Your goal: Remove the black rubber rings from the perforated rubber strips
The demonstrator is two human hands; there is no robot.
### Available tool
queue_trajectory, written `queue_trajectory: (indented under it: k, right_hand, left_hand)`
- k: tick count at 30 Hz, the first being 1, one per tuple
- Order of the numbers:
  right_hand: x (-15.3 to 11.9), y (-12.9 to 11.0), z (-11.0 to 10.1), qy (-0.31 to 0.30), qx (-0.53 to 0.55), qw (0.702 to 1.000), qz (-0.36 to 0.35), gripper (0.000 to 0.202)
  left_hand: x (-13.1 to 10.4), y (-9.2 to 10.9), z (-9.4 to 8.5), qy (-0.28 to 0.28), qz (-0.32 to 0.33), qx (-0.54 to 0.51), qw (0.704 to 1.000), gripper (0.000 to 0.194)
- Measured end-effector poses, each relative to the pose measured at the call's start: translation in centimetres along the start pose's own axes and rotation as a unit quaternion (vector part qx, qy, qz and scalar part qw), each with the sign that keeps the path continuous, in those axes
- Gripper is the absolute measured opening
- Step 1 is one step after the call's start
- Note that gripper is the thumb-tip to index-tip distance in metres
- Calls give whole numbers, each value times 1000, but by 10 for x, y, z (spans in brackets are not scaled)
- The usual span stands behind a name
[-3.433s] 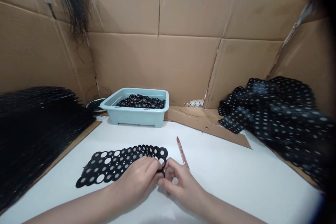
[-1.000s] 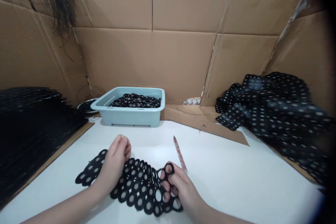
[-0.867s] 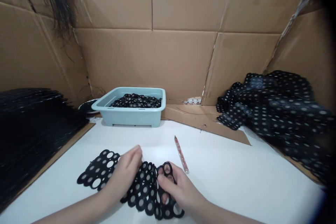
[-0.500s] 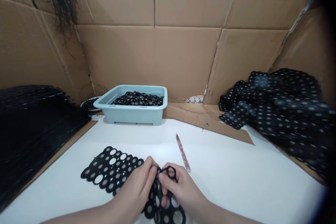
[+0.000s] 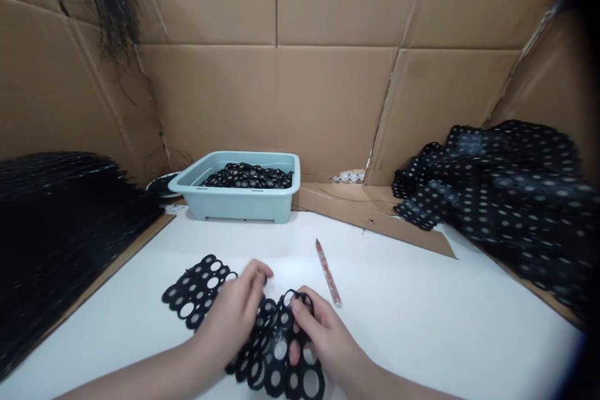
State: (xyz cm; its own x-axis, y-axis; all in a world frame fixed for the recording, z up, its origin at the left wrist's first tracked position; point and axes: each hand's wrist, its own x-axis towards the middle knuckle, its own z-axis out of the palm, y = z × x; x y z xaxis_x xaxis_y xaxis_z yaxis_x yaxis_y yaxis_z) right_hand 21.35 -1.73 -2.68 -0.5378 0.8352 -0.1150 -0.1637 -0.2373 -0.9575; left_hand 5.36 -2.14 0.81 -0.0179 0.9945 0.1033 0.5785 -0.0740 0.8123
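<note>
A strip of black lace fabric with round holes (image 5: pixel 280 350) lies across the white table in front of me. My right hand (image 5: pixel 323 328) pinches its upper right edge between thumb and fingers, with more fingers showing through the holes behind. Over the middle of the strip is my left hand (image 5: pixel 239 303), slightly blurred, its thumb and fingertips closed together. A tiny dark bit shows at those fingertips, too small to make out. The strip's far left end (image 5: pixel 197 290) rests flat beyond the left hand. Behind the right hand lies a pencil-like stick with a reddish barrel (image 5: pixel 328 272).
At the back stands a light blue plastic basin (image 5: pixel 237 205) holding black lace pieces. A large heap of dotted black lace (image 5: pixel 510 194) is on the right. Black fringe-like strands (image 5: pixel 70 244) cover the left side. Cardboard walls (image 5: pixel 328 100) enclose the white table (image 5: pixel 412 306).
My left hand has come away from the right hand, moving up and left. The lace between them has spread out somewhat, and its far end has shifted right. The right hand keeps its pinch.
</note>
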Motion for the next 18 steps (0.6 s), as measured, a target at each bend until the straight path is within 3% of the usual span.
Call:
queue_trajectory:
  k: [4, 8, 11, 14, 18]
  right_hand:
    - [-2, -1, 2, -10, -2, 1000, -10, 32]
    - [-2, 0, 1, -2, -30, 999, -28, 33]
    - [0, 0, 0, -1, -43, 999, -14, 33]
    - [-1, -2, -1, 7, -46, 999, 13, 32]
    - [-6, -5, 0, -43, -71, 996, 21, 21]
  left_hand:
    - [-24, 11, 15, -146, 15, -8, 989, 26]
    - [-30, 15, 19, -207, 29, -51, 977, 14]
    - [-23, 12, 16, -168, 25, -41, 985, 23]
    - [-10, 5, 9, -73, 21, -46, 996, 28]
    - [6, -4, -3, 29, -27, -78, 996, 29]
